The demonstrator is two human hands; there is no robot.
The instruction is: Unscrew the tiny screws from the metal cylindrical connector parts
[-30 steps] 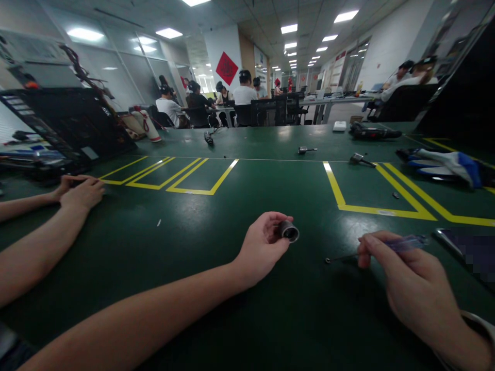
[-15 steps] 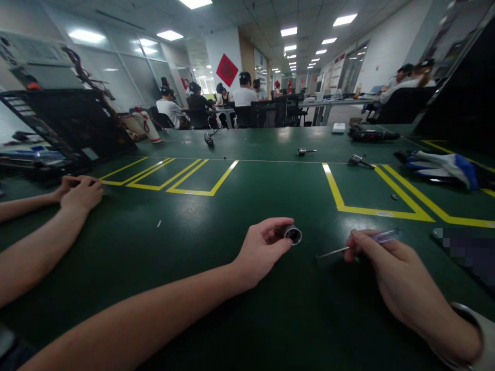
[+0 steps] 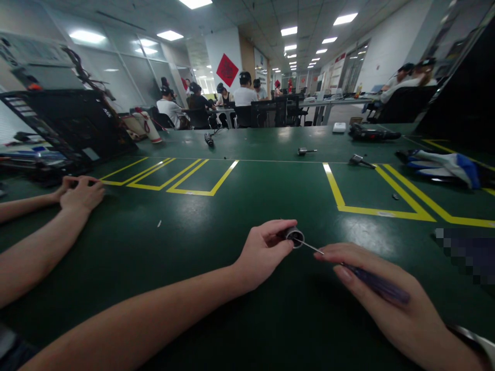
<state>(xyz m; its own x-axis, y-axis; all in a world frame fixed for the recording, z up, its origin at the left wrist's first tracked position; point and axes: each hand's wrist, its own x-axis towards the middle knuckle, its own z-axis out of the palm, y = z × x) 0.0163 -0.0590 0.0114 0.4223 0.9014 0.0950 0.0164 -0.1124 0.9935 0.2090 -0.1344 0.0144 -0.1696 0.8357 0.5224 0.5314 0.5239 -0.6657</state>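
My left hand (image 3: 266,252) is closed around a short, hollow metal cylinder (image 3: 300,238), pinched between thumb and fingers. The cylinder's open end faces right, toward my other hand. A screwdriver (image 3: 381,286) with a purplish see-through handle lies in my right hand (image 3: 386,288), which is closed on it. Its thin shaft points left, and the tip reaches into the cylinder's opening. What the tip touches inside is too small to make out. Both hands are held over the green table (image 3: 162,288).
Another person's hands (image 3: 83,195) rest at the left. Yellow tape outlines (image 3: 386,213) mark the table. Farther back lie two shanked metal bits (image 3: 302,151) (image 3: 356,160), a black power tool (image 3: 373,133), a white box (image 3: 339,128) and blue-white gloves (image 3: 444,167). A dark pixelated object (image 3: 469,255) sits at right.
My right hand has turned the screwdriver and brought it left, so its tip now sits in the cylinder's opening rather than apart from it. The left hand has barely moved.
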